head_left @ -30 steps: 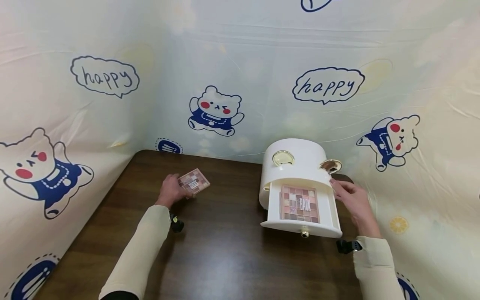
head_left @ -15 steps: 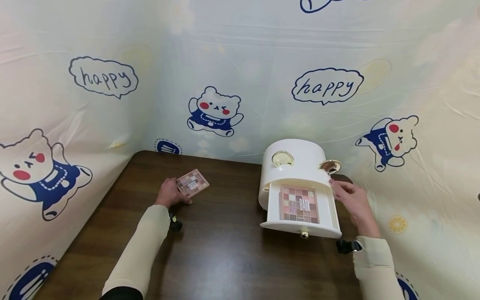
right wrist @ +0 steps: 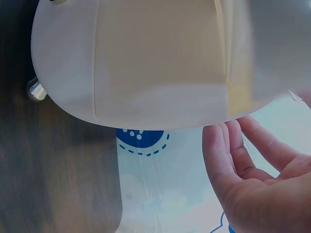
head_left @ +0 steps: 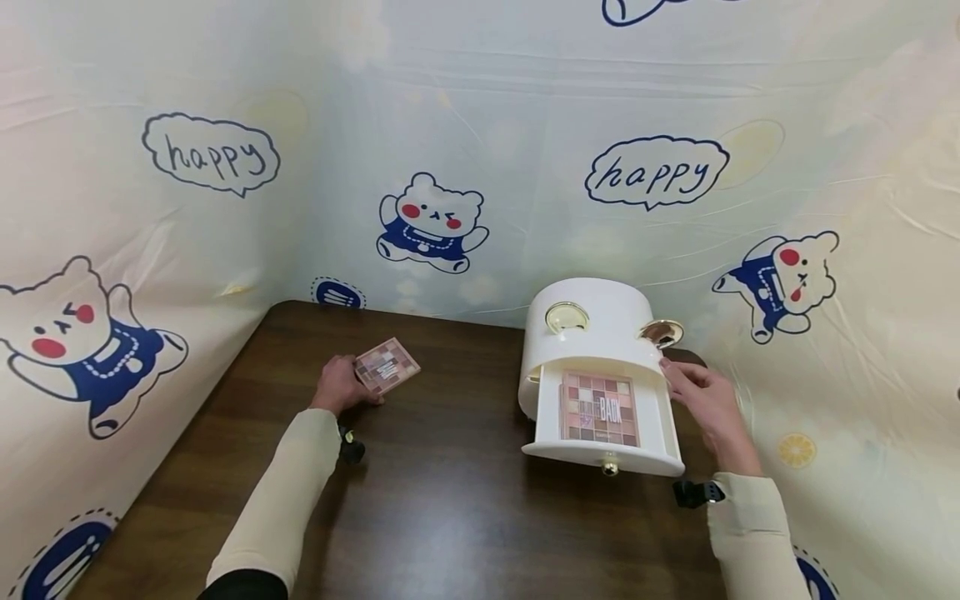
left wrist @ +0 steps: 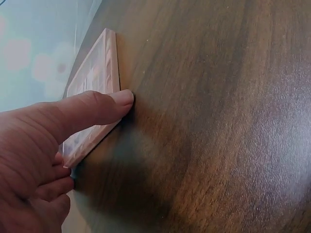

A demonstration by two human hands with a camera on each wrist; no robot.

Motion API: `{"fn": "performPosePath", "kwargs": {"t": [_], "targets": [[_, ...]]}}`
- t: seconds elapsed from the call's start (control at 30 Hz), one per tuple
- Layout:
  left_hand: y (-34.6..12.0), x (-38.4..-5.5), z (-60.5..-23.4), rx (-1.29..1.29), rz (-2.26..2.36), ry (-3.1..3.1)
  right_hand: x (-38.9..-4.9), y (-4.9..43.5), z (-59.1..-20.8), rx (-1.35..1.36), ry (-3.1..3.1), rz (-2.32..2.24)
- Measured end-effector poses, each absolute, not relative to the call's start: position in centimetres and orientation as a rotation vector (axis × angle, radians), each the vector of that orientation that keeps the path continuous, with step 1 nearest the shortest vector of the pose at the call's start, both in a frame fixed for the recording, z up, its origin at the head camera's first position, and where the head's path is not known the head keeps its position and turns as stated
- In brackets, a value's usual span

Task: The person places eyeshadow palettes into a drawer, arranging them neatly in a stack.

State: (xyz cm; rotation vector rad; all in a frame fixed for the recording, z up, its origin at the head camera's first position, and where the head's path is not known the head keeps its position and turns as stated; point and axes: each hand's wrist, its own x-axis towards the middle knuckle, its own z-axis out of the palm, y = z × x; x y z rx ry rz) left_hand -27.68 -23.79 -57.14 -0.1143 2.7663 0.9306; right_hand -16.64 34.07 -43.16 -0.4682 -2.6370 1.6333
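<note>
In the head view a pink checkered makeup palette (head_left: 387, 367) lies on the left part of the dark wooden table (head_left: 442, 517). My left hand (head_left: 343, 385) is at its left edge, thumb out straight along the near side; the left wrist view shows the thumb (left wrist: 92, 109) passing in front of the palette, fingers loosely bent by its corner. On the right stands a white rounded storage box (head_left: 609, 333) with its drawer (head_left: 663, 429) pulled out. A second palette (head_left: 598, 408) lies inside the drawer. My right hand (head_left: 705, 408) touches the box's right side with its fingertips, fingers mostly straight.
Two gold ear-shaped pieces (head_left: 566, 317) stick up from the box, and a gold knob (head_left: 610, 467) is on the drawer front. A printed cloth (head_left: 517, 125) hangs behind and at both sides of the table.
My left fingers have slid back a little from the palette, so more of its left edge shows. The palette, box, drawer and right hand have stayed in place.
</note>
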Motion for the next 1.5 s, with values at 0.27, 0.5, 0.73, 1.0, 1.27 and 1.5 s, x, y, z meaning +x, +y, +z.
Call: {"fn": "performPosePath", "kwargs": {"t": [0.27, 0.5, 0.73, 1.0, 1.27, 1.5], "targets": [[-23.6, -26.9, -56.7, -0.21, 1.177, 2.765, -16.8, 34.0, -43.2, -0.457, -2.64, 1.636], [-23.6, -26.7, -56.3, -0.206, 1.343, 2.746, -16.6, 34.0, -43.1, -0.482, -2.636, 1.64], [-23.5, -25.8, -55.7, -0.158, 1.466, 2.672, -16.6, 33.9, -43.1, -0.477, -2.632, 1.638], [-22.6, -24.7, -54.3, -0.004, 1.639, 2.625, -16.7, 33.9, -43.0, -0.49, -2.644, 1.635], [-21.4, -24.0, -52.1, 0.121, 1.787, 2.612, -16.7, 33.8, -43.0, -0.481, -2.641, 1.624], [-20.3, -23.3, -50.2, 0.175, 1.881, 2.553, -16.6, 33.9, -43.0, -0.48, -2.637, 1.628]]}}
